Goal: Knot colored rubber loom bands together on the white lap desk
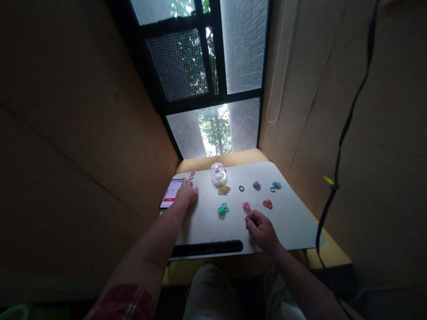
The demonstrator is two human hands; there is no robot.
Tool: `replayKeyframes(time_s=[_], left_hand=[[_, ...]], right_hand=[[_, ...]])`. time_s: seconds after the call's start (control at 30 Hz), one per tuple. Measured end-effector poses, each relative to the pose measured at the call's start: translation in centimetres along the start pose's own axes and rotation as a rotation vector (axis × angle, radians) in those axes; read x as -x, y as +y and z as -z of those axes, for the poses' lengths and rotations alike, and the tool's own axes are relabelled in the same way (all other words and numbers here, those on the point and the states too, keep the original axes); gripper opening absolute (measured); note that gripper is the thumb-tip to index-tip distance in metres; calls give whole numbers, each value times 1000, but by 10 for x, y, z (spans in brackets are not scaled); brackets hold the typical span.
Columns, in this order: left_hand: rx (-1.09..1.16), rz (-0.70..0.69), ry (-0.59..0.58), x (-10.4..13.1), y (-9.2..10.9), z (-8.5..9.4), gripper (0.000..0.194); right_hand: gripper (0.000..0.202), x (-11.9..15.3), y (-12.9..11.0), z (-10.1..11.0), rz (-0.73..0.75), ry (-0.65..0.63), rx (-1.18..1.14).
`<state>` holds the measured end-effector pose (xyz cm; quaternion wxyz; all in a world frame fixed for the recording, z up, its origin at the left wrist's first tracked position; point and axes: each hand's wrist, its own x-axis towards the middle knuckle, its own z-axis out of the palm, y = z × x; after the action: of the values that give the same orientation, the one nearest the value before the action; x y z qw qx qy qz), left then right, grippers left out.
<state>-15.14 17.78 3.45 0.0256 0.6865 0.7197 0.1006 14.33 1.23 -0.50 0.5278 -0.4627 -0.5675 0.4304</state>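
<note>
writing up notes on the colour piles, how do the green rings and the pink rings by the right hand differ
The green rings spread over a wider patch; the pink rings form a smaller, tighter cluster. The green rings lie apart from both hands; the pink rings sit just beyond the right hand. Both lie on the white tabletop.

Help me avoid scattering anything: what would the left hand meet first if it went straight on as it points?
Most likely the small red bands just beyond the left hand; they sit so close that it may already be touching them.
</note>
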Motion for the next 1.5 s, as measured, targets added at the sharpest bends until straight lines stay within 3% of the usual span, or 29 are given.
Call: replayKeyframes(time_s=[0.13,0.3,0.63,0.77,0.93,1.1,1.23,1.37,1.5], left_hand=[[-9,12,-36,-6,-3,4,31],[-25,-7,-46,-6,-7,13,30],[-45,6,-61,8,-4,22,29],[77,17,-3,19,2,23,28],[535,3,60,52,18,23,28],[1127,5,-78,102,50,17,31],[1456,18,-144,138,83,4,39],[1469,-40,-186,163,105,-14,41],[1374,-84,-219,177,113,-28,36]], right_hand=[[19,-1,-2,-1,6,0,26],[20,0,-7,0,8,11,35],[16,0,-5,-1,32,7,12],[17,1,-3,-1,55,2,46],[16,1,-4,-1,95,4,112],[12,1,-6,-1,153,-3,212],[11,1,-6,-1,184,-4,253],[11,-1,-2,0,175,12,216],[16,-2,2,1,149,-29,137]])
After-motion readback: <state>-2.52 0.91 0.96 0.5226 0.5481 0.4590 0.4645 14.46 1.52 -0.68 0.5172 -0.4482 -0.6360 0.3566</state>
